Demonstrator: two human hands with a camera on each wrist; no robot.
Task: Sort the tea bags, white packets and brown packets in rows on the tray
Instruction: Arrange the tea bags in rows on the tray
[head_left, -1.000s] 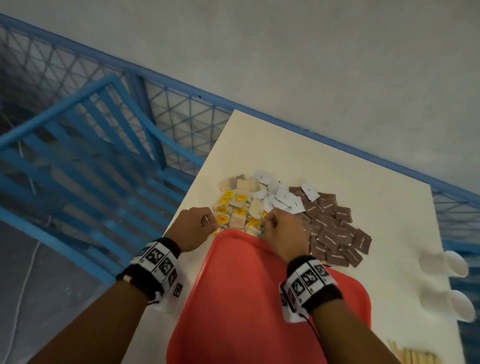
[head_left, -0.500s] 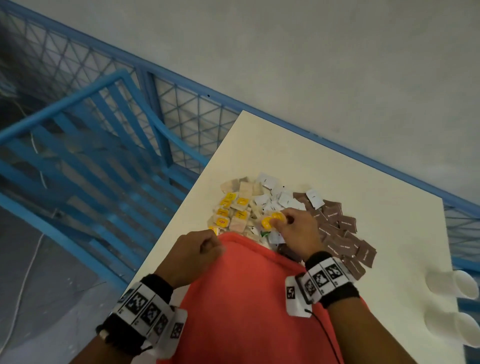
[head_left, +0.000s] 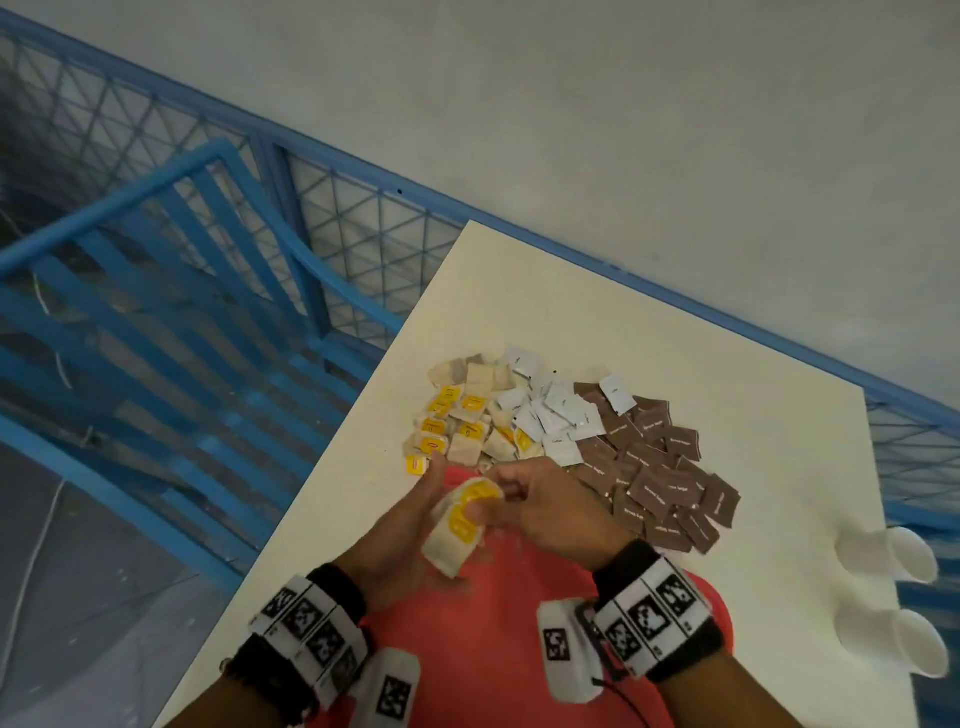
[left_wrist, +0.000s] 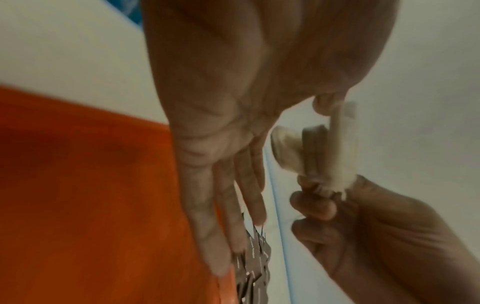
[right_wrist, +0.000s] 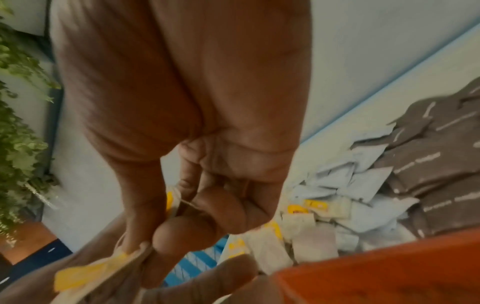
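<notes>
Right hand pinches small stack of tea bags by yellow tags, fingers curled; left hand touches same stack, fingers mostly straight, thumb at stack's edge in left-wrist view; both hover over far end of red tray, no packets visible on it; beyond tray rim on white table: loose tea-bag pile left, white packets middle, brown packets right; two white cups lie at table's right edge
</notes>
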